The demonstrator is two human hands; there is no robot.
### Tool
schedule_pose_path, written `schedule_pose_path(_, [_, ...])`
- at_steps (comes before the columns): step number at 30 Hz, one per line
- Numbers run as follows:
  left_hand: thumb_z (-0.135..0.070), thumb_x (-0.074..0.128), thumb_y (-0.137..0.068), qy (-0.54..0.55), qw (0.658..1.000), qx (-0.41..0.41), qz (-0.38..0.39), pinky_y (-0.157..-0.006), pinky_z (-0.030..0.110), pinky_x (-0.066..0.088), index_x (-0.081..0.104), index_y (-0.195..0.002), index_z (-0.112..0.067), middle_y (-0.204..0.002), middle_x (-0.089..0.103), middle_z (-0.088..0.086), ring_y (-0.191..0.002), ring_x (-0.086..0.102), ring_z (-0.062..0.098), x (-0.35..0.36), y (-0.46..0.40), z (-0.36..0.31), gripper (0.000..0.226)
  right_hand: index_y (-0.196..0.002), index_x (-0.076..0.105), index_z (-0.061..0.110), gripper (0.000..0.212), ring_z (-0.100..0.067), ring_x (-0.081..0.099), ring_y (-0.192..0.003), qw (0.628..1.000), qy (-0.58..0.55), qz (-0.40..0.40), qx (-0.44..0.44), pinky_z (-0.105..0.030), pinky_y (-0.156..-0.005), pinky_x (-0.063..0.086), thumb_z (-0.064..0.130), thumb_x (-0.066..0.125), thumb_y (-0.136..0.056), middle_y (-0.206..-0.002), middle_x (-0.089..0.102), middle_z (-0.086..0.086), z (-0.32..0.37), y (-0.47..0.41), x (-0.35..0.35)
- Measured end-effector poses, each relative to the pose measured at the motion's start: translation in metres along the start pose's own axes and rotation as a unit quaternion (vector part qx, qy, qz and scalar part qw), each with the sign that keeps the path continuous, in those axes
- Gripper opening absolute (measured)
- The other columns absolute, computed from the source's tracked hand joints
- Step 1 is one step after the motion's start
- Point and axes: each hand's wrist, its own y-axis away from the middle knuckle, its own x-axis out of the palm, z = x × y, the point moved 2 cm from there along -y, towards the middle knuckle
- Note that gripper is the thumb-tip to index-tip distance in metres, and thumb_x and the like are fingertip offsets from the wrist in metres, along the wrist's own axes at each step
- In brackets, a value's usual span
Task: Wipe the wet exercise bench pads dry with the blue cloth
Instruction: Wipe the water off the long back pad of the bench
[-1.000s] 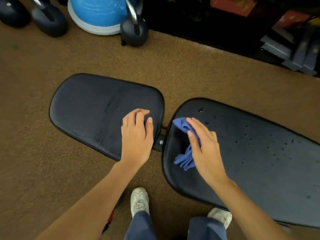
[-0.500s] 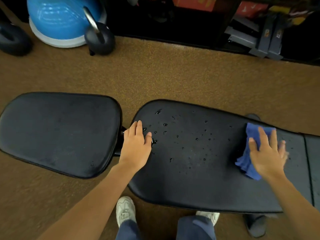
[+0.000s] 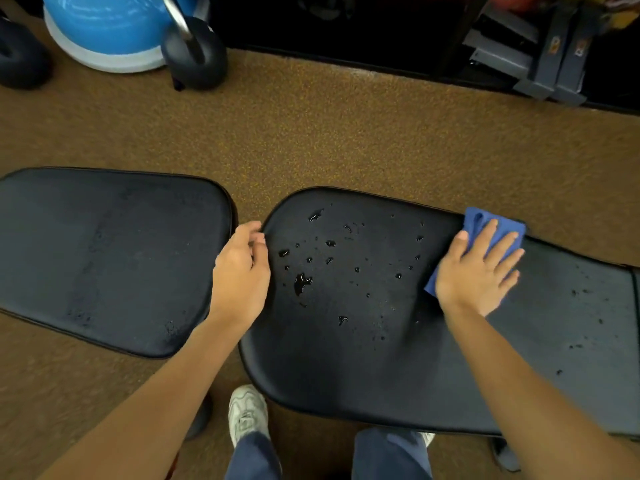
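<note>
Two black bench pads lie side by side over the brown floor. The seat pad (image 3: 104,254) on the left looks smeared and mostly free of drops. The long back pad (image 3: 363,341) on the right carries several water drops (image 3: 302,283) near its left end and small specks at the far right. My right hand (image 3: 479,271) presses flat, fingers spread, on the blue cloth (image 3: 485,221) at the pad's far edge. My left hand (image 3: 242,271) rests curled on the back pad's left end, at the gap between the pads.
A black kettlebell (image 3: 195,51) and a blue balance dome (image 3: 107,32) stand on the floor behind the seat pad. Another dark weight (image 3: 20,57) sits far left. Grey equipment (image 3: 540,64) lies at the back right. My white shoe (image 3: 246,414) is under the bench's near edge.
My right hand slid the blue cloth from the back pad's left end far to the right, then up to the pad's far edge. My left hand shifted from the seat pad to the gap.
</note>
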Motion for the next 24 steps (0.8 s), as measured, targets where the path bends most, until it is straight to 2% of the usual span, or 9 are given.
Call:
schedule_pose_path(6, [-0.018, 0.042, -0.1, 0.057, 0.998, 0.013, 0.005, -0.087, 0.034, 0.051, 0.053, -0.125, -0.019, -0.105, 0.059, -0.008, -0.093, 0.061, 0.015, -0.02, -0.01, 0.007, 0.027, -0.15, 0.028, 0.017, 0.057, -0.038, 0.022, -0.143, 0.985, 0.001, -0.019, -0.17, -0.051, -0.114, 0.017, 0.044, 0.022, -0.099, -0.155, 0.024, -0.015, 0.104, 0.064, 0.043])
schedule_pose_path(9, [-0.017, 0.043, -0.1, 0.074, 0.997, 0.028, 0.006, -0.084, 0.027, 0.05, 0.054, -0.123, -0.02, -0.106, 0.06, -0.007, -0.095, 0.061, 0.014, -0.034, -0.014, 0.013, 0.026, -0.152, 0.015, 0.022, 0.054, -0.031, 0.009, -0.147, 0.972, 0.008, 0.02, -0.234, -0.045, -0.117, 0.008, 0.041, 0.022, -0.103, -0.159, 0.012, -0.008, 0.139, 0.096, 0.06])
schedule_pose_path(11, [-0.015, 0.043, -0.099, 0.084, 0.996, 0.037, 0.006, -0.082, 0.024, 0.049, 0.055, -0.12, -0.021, -0.104, 0.06, -0.009, -0.095, 0.062, 0.013, -0.045, -0.018, 0.02, 0.025, -0.152, 0.017, 0.022, 0.054, -0.029, 0.012, -0.147, 0.959, 0.009, 0.023, -0.284, -0.042, -0.117, 0.011, 0.041, 0.018, -0.101, -0.159, 0.014, -0.007, 0.151, 0.117, 0.065])
schedule_pose_path(14, [-0.015, 0.043, -0.099, 0.081, 0.995, 0.058, 0.018, -0.079, 0.019, 0.048, 0.055, -0.119, -0.021, -0.104, 0.061, -0.008, -0.091, 0.062, 0.014, -0.062, -0.022, 0.026, 0.024, -0.15, 0.028, 0.021, 0.053, -0.027, 0.021, -0.145, 0.936, 0.017, 0.029, -0.351, -0.041, -0.115, 0.02, 0.037, 0.019, -0.1, -0.157, 0.025, -0.005, 0.156, 0.141, 0.069])
schedule_pose_path(19, [-0.016, 0.043, -0.099, 0.071, 0.993, 0.083, 0.037, -0.081, 0.031, 0.051, 0.056, -0.119, -0.019, -0.102, 0.061, -0.007, -0.088, 0.062, 0.02, -0.082, -0.026, 0.037, 0.024, -0.141, 0.044, 0.018, 0.045, -0.027, 0.03, -0.142, 0.898, -0.03, 0.061, -0.435, -0.043, -0.113, 0.028, 0.026, 0.031, -0.099, -0.151, 0.037, -0.004, 0.152, 0.168, 0.069])
schedule_pose_path(22, [-0.014, 0.043, -0.099, 0.075, 0.993, 0.079, 0.042, -0.083, 0.027, 0.05, 0.056, -0.12, -0.017, -0.104, 0.061, -0.005, -0.092, 0.063, 0.016, -0.082, -0.026, 0.043, 0.025, -0.135, 0.052, 0.014, 0.041, -0.028, 0.032, -0.14, 0.852, -0.051, 0.102, -0.512, -0.047, -0.11, 0.034, 0.01, 0.047, -0.094, -0.146, 0.044, -0.005, 0.141, 0.18, 0.072])
schedule_pose_path(24, [-0.014, 0.042, -0.099, 0.075, 0.994, 0.073, 0.04, -0.086, 0.025, 0.049, 0.055, -0.121, -0.015, -0.108, 0.062, -0.003, -0.098, 0.062, 0.013, -0.077, -0.022, 0.045, 0.026, -0.133, 0.055, 0.012, 0.047, -0.027, 0.034, -0.138, 0.828, -0.075, 0.131, -0.54, -0.046, -0.108, 0.035, -0.001, 0.057, -0.088, -0.143, 0.048, -0.006, 0.132, 0.189, 0.072])
